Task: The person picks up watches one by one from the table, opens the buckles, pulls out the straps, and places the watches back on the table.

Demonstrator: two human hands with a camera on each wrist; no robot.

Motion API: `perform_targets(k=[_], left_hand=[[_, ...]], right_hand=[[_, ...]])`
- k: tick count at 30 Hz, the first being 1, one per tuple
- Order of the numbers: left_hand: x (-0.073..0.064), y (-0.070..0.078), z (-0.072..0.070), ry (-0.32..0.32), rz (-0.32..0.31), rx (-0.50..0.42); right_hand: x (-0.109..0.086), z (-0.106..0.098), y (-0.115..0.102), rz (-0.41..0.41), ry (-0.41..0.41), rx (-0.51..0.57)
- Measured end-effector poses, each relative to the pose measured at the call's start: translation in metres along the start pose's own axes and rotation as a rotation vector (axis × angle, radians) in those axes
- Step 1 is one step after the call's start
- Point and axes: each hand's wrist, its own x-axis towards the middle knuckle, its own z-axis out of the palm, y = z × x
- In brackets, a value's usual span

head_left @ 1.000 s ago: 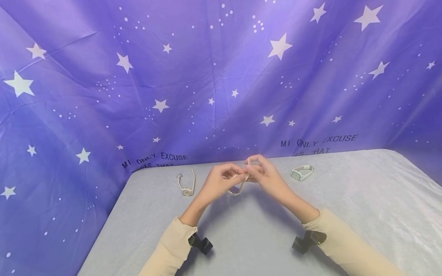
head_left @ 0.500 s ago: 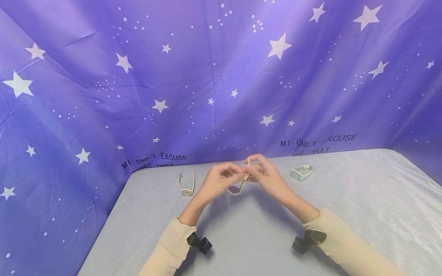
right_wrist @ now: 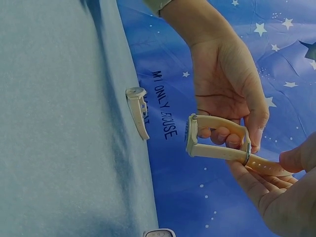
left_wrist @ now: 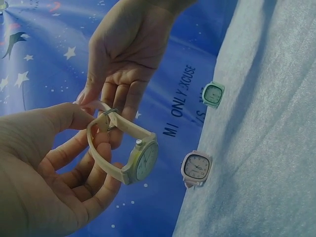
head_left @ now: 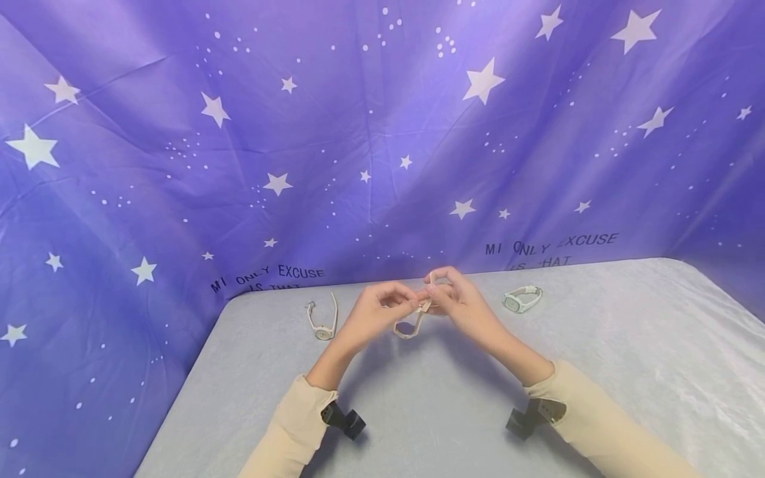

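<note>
Both hands hold one cream wristwatch [head_left: 408, 330] between them, above the table. Its strap forms a loop, with the round face [left_wrist: 146, 162] hanging at the bottom in the left wrist view. My left hand [head_left: 378, 315] pinches the strap by the metal buckle [right_wrist: 248, 154], thumb against finger. My right hand [head_left: 465, 307] grips the holed strap end [right_wrist: 266, 165], which passes through the buckle, between thumb and fingers. The fingertips partly hide the buckle in the head view.
A cream watch [head_left: 325, 332] with its strap undone lies on the grey cloth-covered table [head_left: 418, 411] at left. At right sits a mint watch [head_left: 514, 303]. A pinkish square watch [left_wrist: 196, 168] shows in the left wrist view. Behind hangs a purple starry curtain [head_left: 335, 133].
My left hand has shifted very slightly left, its fingertips drawing back a little along the strap. The right hand stays in place, and the watch hangs almost unchanged.
</note>
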Motion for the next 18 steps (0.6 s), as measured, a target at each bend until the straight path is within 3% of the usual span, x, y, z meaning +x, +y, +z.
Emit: perform_targets(k=[18], left_hand=[[0.0001,0.0004,-0.0001,0.001,-0.042,-0.046]], right_hand=[[-0.0005,-0.0005,-0.0005,0.007,0.0,0.001]])
